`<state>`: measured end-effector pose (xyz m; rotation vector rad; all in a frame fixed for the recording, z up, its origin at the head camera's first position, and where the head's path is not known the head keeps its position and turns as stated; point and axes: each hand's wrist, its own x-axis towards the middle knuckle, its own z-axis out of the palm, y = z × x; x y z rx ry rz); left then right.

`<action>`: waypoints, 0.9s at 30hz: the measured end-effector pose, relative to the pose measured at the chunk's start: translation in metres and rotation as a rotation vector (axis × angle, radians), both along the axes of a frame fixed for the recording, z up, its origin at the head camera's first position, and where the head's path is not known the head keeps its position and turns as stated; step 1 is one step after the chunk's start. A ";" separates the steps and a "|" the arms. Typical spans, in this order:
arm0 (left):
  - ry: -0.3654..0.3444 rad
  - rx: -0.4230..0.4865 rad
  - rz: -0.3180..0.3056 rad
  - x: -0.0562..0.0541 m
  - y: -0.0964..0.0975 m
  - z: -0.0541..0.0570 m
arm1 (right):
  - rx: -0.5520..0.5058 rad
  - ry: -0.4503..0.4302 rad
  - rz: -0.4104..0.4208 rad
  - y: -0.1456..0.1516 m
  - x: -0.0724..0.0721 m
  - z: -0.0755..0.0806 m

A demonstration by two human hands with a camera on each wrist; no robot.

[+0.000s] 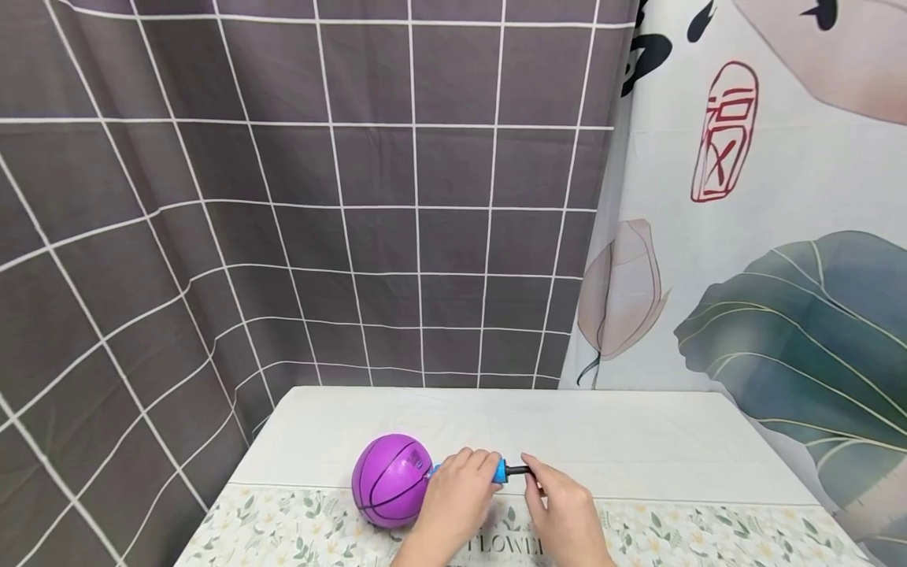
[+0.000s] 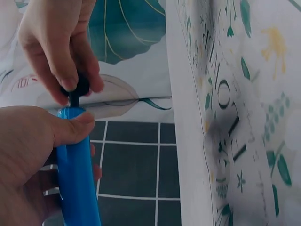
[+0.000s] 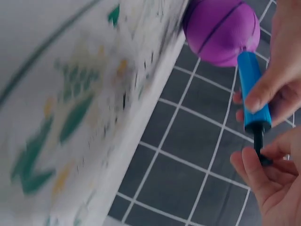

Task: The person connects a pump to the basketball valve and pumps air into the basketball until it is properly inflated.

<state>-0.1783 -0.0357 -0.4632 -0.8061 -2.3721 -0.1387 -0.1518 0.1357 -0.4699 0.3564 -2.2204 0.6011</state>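
- Head view: the purple ball (image 1: 392, 479) lies on the table (image 1: 638, 441); the left hand (image 1: 457, 504) wraps the blue pump (image 1: 501, 471).
- Left wrist view: the right hand (image 2: 56, 42) pinches the black handle (image 2: 80, 87).
- Right wrist view: the pump tip touches the ball; pumping seems in hand, and next needs a straight push.
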 end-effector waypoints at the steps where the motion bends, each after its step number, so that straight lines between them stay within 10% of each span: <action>1: -0.004 0.005 -0.004 0.000 -0.001 -0.001 | 0.001 0.014 0.009 0.002 0.000 0.001; 15: -0.033 0.076 0.003 -0.005 -0.017 0.002 | 0.010 0.058 -0.065 0.051 -0.001 0.014; 27: 0.029 0.059 0.019 -0.003 -0.009 0.005 | -0.010 0.039 -0.094 0.035 0.000 0.011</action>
